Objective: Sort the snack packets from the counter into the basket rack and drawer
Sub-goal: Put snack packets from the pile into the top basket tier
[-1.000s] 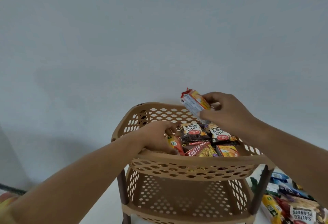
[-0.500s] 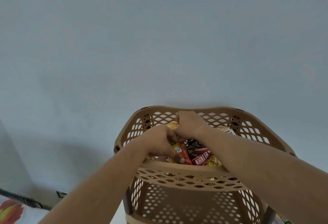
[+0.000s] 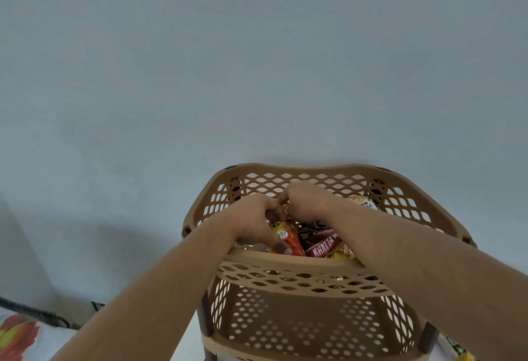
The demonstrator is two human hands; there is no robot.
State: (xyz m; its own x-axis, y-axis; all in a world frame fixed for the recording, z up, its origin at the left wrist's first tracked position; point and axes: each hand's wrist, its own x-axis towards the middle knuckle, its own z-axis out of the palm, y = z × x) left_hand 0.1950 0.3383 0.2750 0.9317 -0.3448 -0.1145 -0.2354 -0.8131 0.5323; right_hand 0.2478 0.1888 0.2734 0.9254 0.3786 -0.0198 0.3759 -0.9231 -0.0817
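- The plain grey-blue wall [image 3: 257,60] fills the upper half of the view.
- The tan lattice basket rack [image 3: 300,169] stands against it. Its top tier holds the snack packets, and the lower tier [image 3: 300,329] shows beneath.
- Both forearms reach in from below and cross the top tier's front rim, meeting near the middle of the basket.
- The left hand [image 3: 254,223] is palm-down with its fingers curled. The thumb lies along an orange-red packet [image 3: 287,236] just behind the front rim, so the hand grips that packet.
- The right hand [image 3: 307,202] touches the left, knuckles up and fingers curled down into the basket. I cannot tell whether they clamp on anything.
- A dark red packet marked KHATTA [image 3: 323,242] lies just beside the orange-red one, partly under the right forearm.
- A peanut packet [image 3: 361,202] sits near the back wall, beyond the right wrist.
- A patterned cloth [image 3: 17,335] shows at the lower left corner.
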